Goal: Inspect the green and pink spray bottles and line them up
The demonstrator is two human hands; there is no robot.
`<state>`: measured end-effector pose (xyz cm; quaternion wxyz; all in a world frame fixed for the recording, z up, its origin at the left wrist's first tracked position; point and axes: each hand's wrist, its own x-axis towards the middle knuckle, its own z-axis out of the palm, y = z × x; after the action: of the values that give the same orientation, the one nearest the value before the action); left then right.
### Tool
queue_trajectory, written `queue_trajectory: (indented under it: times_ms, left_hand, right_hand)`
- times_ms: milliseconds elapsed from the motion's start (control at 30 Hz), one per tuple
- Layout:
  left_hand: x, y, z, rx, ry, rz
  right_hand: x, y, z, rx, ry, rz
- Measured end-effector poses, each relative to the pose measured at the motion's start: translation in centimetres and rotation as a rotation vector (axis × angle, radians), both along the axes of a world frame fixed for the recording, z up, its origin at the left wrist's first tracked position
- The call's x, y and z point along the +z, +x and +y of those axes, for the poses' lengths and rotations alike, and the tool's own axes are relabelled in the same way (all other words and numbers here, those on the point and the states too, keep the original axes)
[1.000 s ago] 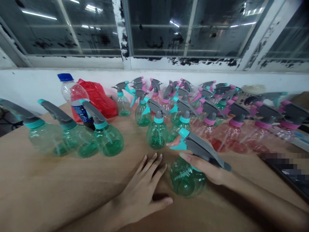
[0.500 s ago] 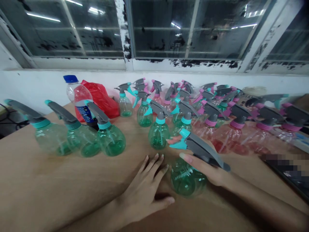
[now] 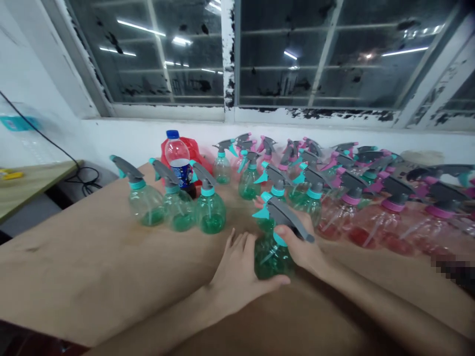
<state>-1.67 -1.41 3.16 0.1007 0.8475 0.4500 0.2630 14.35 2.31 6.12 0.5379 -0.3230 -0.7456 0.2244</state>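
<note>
A green spray bottle [image 3: 272, 259] with a grey trigger head and turquoise nozzle and collar stands upright before me. Round its collar, just under the head, my right hand [image 3: 308, 249] is closed, thumb on the near side. My left hand [image 3: 237, 277] cups the bottle's body from the left, its thumb across the lower front. The far fingertips of both hands are partly hidden. Left of my hands, a green spray bottle [image 3: 211, 215], another spray bottle [image 3: 180, 212] and a paler one [image 3: 146, 205] stand in a row.
Behind and right stand several pink spray bottles [image 3: 395, 225] and green ones, closely grouped. A blue-capped drink bottle [image 3: 181, 170] stands before a red plastic bag [image 3: 195, 148] near the wall. A black cable [image 3: 83, 173] hangs by the side table [image 3: 40, 183] at left.
My left hand went from lying flat on the table to cupping the bottle held by my right hand. That bottle became more upright. The view swung left.
</note>
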Motion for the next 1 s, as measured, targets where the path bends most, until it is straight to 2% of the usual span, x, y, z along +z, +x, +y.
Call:
queue_trajectory:
  times_ms: [167, 333, 500, 833, 1000]
  left_hand:
    - [0.7, -2.1, 0.2, 0.147, 0.110, 0.133]
    - [1.9, -3.2, 1.4, 0.219, 0.156, 0.214]
    - [2.5, -3.7, 2.6, 0.267, 0.187, 0.279]
    - [2.9, -4.7, 3.2, 0.363, 0.118, 0.390]
    - [3.4, -4.5, 3.1, 0.374, 0.095, 0.423]
  right_hand:
    - [1.1, -2.0, -0.5, -0.171, 0.029, -0.219]
    - [-0.3, -2.0, -1.4, -0.358, -0.018, -0.387]
    - [-1.2, -2.7, -0.3, -0.489, 0.010, -0.523]
    - [-0.8, -4.9, 3.1, -0.567, 0.021, -0.550]
    - [-0.6, -4.6, 3.1, -0.535, 0.020, -0.505]
